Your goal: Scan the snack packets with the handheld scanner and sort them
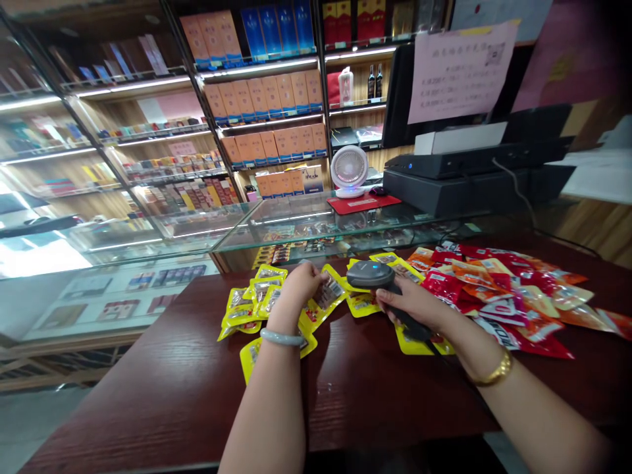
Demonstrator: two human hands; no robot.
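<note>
Slanting away from us and to the right on its long side, the yellow packet point(328, 295) lay just right of our left hand point(302, 284), the nearer one. Its fingers were curled in on the packet's edge, though we could not see every tip. Our right hand point(413, 299) was wrapped around the dark scanner point(368, 274), whose head faced left, just beside the packet. Farther right, we saw a heap of red and orange packets point(494, 289) on the brown table point(345, 388).
</note>
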